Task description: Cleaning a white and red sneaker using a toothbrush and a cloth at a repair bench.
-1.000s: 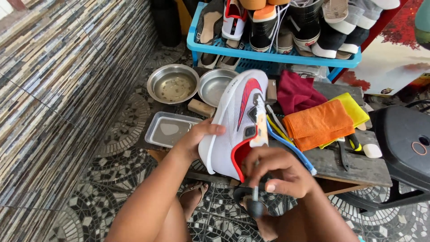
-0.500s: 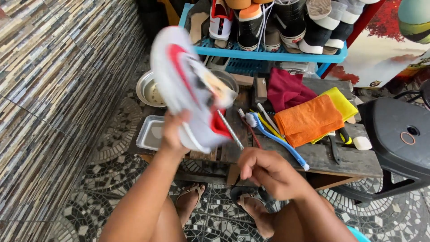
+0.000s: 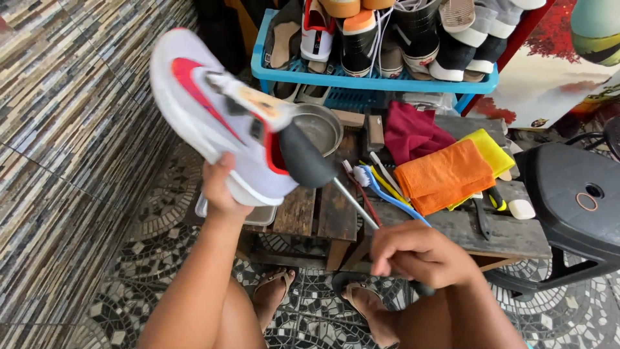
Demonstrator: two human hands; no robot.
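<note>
My left hand (image 3: 223,187) grips a white sneaker (image 3: 200,110) with a red curved mark on its side and a red lining. The shoe is raised to the left, toe pointing up and left, and it is blurred. A dark grey rounded block (image 3: 307,161) sits at the shoe's opening, fixed to a threaded metal rod (image 3: 355,203). The rod runs down to my right hand (image 3: 423,255), which is closed around its lower end, above my knees. How far the block sits inside the shoe I cannot tell.
A low wooden table (image 3: 316,210) carries a steel bowl (image 3: 323,126), a clear plastic tray (image 3: 258,216), brushes (image 3: 387,190) and orange (image 3: 445,174), yellow (image 3: 494,145) and maroon (image 3: 413,129) cloths. Behind stands a blue rack (image 3: 374,81) of shoes; a black stool (image 3: 575,194) is at right, a tiled wall at left.
The sneaker has swung up and to the left in my left hand. The dark block on the rod has come into view at its opening. My right hand stayed low on the rod.
</note>
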